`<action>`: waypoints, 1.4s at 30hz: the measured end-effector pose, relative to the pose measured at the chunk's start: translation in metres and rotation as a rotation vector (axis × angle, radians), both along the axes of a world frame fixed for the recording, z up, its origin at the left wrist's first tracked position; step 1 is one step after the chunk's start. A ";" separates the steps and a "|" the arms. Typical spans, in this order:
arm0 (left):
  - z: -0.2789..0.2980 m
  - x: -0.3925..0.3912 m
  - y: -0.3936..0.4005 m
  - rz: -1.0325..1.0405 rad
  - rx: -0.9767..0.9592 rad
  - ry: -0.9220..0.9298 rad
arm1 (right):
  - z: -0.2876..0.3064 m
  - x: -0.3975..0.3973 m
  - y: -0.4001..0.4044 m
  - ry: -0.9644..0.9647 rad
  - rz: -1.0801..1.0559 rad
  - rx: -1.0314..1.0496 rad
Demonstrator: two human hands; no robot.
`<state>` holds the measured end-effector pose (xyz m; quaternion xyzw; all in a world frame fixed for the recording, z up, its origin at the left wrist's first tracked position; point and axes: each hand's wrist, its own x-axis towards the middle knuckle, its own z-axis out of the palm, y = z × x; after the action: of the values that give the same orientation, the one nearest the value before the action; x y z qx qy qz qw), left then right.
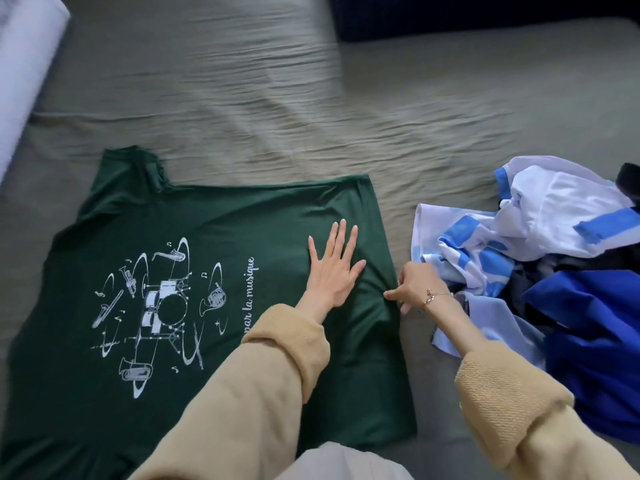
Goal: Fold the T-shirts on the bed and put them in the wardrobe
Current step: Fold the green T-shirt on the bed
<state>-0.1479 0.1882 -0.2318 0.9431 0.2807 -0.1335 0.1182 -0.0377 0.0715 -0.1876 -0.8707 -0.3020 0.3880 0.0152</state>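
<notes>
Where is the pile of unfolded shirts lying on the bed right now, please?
In the head view, the pile of blue and white shirts lies on the bed at the right, just beyond the right hand and beside the green T-shirt.

The left hand lies flat, palm down, fingers straight and spread toward twelve o'clock, its sleeved forearm reaching up from six. At its three o'clock, the right hand curls, fingertips pinched toward nine, a bracelet on its wrist.
</notes>
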 end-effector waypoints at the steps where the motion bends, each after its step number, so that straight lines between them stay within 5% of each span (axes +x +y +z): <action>1: -0.001 -0.004 -0.009 -0.007 -0.006 -0.007 | 0.003 -0.007 -0.002 -0.049 -0.011 0.017; 4: -0.002 -0.017 -0.030 -0.033 0.008 0.010 | 0.013 -0.028 -0.007 -0.219 -0.045 0.105; 10: -0.001 -0.063 -0.054 0.013 -0.003 0.007 | 0.022 -0.073 -0.024 0.025 0.077 -0.145; 18: -0.002 -0.098 -0.077 0.016 -0.036 0.022 | 0.017 -0.112 -0.048 -0.087 -0.091 -0.144; 28: 0.001 -0.107 -0.116 -0.116 -0.081 -0.001 | 0.022 -0.129 -0.073 -0.167 0.181 -0.204; 42: 0.018 -0.234 -0.061 0.357 0.038 -0.126 | 0.022 -0.198 -0.049 0.000 0.606 -0.048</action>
<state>-0.3818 0.1273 -0.2143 0.8868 0.4382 -0.0460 0.1395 -0.2356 0.0229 -0.1658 -0.7410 -0.5386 0.3819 -0.1219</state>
